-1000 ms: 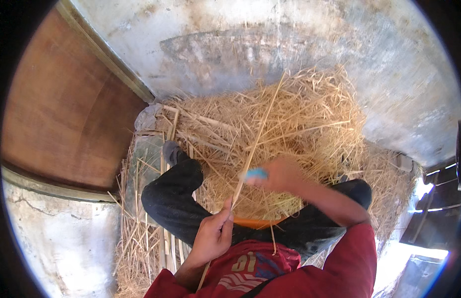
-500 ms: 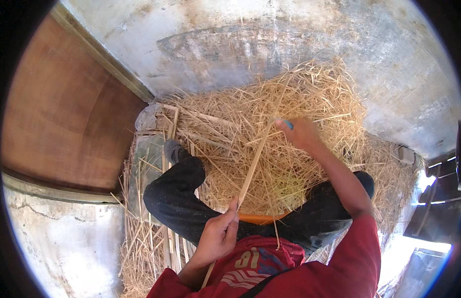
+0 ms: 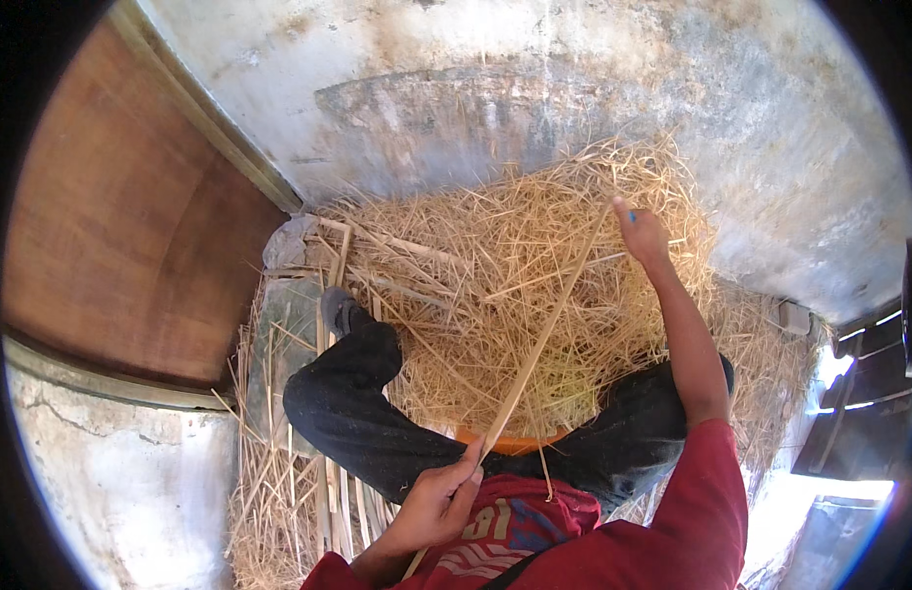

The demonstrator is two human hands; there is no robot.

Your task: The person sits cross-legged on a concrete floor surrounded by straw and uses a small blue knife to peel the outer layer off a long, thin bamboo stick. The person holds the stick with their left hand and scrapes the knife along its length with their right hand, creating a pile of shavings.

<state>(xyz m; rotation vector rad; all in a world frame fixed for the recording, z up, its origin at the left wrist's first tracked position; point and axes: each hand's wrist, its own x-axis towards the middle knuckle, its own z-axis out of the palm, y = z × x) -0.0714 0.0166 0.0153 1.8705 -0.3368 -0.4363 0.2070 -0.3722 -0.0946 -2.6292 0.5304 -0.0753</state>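
A long, thin, pale bamboo strip (image 3: 536, 356) slants from my lap up to the far right. My left hand (image 3: 438, 506) is closed round its lower part, close to my belly, with the tail of the strip passing under my forearm. At the strip's far end is my right hand (image 3: 645, 234), arm stretched out and fingers closed on a small blue-handled tool (image 3: 633, 216). Only a bit of blue shows; its working end is hidden. An orange thing (image 3: 510, 444) shows between my thighs, mostly covered by my legs.
A large heap of curly shavings (image 3: 534, 256) lies before me against the stained wall (image 3: 495, 98). Several longer strips (image 3: 333, 492) lie at my left beside a grey slab (image 3: 287, 334). A brown wooden panel (image 3: 121, 216) stands at the left, a small block (image 3: 795, 317) at the right.
My right hand has moved away from me and to the right, out along the strip to its far end. The strip leans further right; my left hand has shifted slightly toward me.
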